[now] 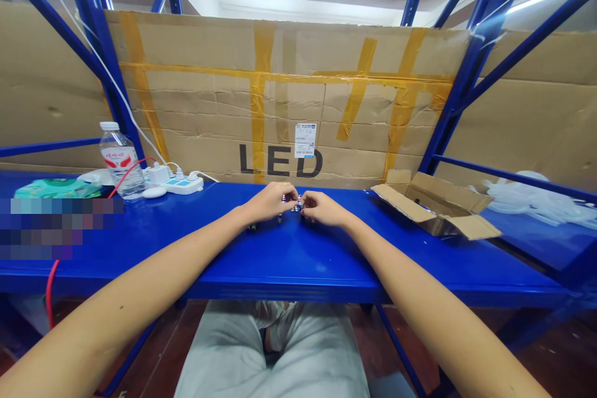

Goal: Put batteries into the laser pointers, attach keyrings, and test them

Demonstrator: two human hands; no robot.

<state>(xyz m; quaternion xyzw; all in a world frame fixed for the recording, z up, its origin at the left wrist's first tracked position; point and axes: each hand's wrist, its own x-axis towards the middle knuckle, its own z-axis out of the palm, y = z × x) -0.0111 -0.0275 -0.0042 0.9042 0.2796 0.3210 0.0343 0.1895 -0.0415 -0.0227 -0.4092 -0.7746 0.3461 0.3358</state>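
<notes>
Above the blue tabletop (289, 261), my left hand (273, 200) and my right hand (323, 209) almost meet, fingertips facing each other. Both are closed in a pinch. Between them shows a small shiny metallic piece (295, 206), too small to identify; it appears to be gripped from both sides. Just below my left hand lie a small metallic bit (280, 219) and a dark, shiny bit (252, 227). My fingers hide part of what they hold.
At right stands an open cardboard box (436, 205), with white plastic wrapping (536, 199) beyond it. A water bottle (120, 161), a white power strip (180, 183) and a green packet (58, 188) are at left. A taped cardboard sheet (209, 112) closes off the back.
</notes>
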